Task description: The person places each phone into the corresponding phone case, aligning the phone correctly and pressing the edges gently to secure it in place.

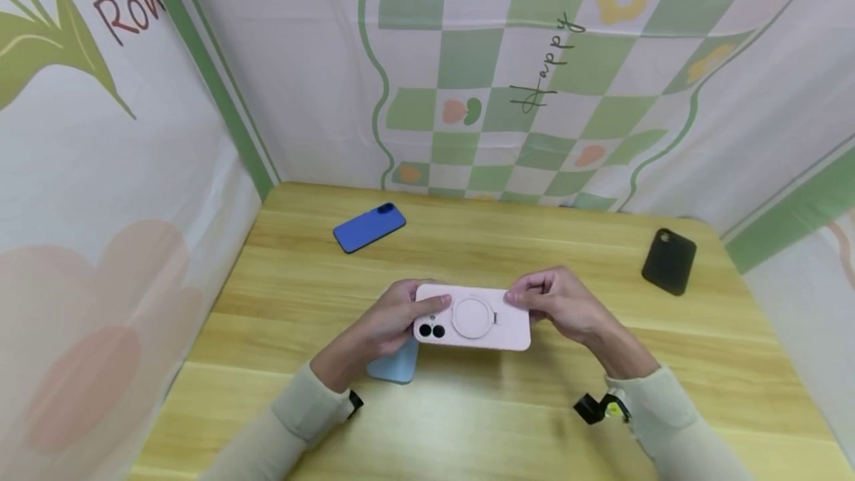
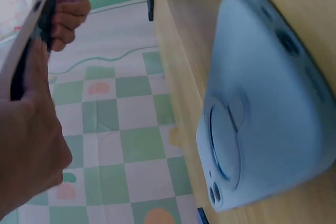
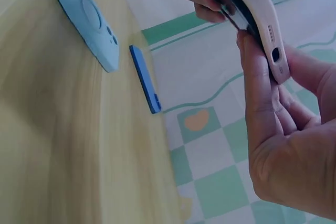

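Both hands hold a pale pink phone case (image 1: pixel 510 329), its back with a ring and two camera lenses facing up. My left hand (image 1: pixel 387 321) grips the camera end, thumb across the back. At the other end, my right hand (image 1: pixel 564 306) pinches the far corner between thumb and fingers. In the right wrist view, a dark phone (image 3: pixel 247 17) shows inside the case, and the right fingertips touch its underside by the port cutout. A light blue phone case (image 1: pixel 394 364) with a ring lies on the table below the left hand, partly hidden by it.
On the wooden table (image 1: pixel 467 421), a blue phone (image 1: pixel 369 228) lies at the back left. A black phone case (image 1: pixel 669 262) lies near the right edge. Patterned curtains (image 1: pixel 320 80) stand close behind the table and along its sides.
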Available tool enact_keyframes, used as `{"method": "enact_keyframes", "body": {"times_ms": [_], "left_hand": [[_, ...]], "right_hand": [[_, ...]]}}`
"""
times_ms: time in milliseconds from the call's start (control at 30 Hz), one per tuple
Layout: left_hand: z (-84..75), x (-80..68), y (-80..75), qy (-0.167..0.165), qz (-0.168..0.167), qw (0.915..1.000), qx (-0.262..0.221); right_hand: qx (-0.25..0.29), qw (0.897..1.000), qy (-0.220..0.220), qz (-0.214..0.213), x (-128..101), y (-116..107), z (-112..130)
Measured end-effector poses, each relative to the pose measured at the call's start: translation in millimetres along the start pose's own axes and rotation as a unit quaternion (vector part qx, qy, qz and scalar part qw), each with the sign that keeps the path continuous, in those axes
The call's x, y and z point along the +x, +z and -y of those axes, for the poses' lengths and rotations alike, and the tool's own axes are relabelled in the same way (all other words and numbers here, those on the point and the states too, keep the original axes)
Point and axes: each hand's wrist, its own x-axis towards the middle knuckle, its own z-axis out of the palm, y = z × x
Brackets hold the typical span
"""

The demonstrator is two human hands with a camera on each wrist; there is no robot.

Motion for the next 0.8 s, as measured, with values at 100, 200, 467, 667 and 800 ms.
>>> {"method": "enact_keyframes", "body": {"times_ms": [100, 200, 467, 667, 800], "left_hand": [[-1.7, 1.3, -1.4, -0.023, 0.033, 0.9985, 0.037], [-1.5, 2.7, -0.4, -0.027, 0.051, 0.9957, 0.073], [-0.8, 3.0, 4.6, 0.001, 0.024, 0.9952, 0.095], [1.8, 4.8, 5.7, 0.040, -0.014, 0.9981, 0.045], [1.1, 6.0, 3.8, 0.053, -0.029, 0.9979, 0.025]], "right_hand": [[-0.064, 0.998, 0.011, 0.007, -0.3, 1.1, 5.1], [-0.106, 0.994, 0.017, 0.013, -0.4, 3.1, 9.1], [-0.103, 0.993, 0.044, -0.043, -2.9, 8.0, 12.3], [-0.057, 0.995, 0.052, -0.063, -8.1, 11.0, 9.1], [0.005, 0.998, 0.050, -0.030, -9.8, 11.4, 5.7]]}}
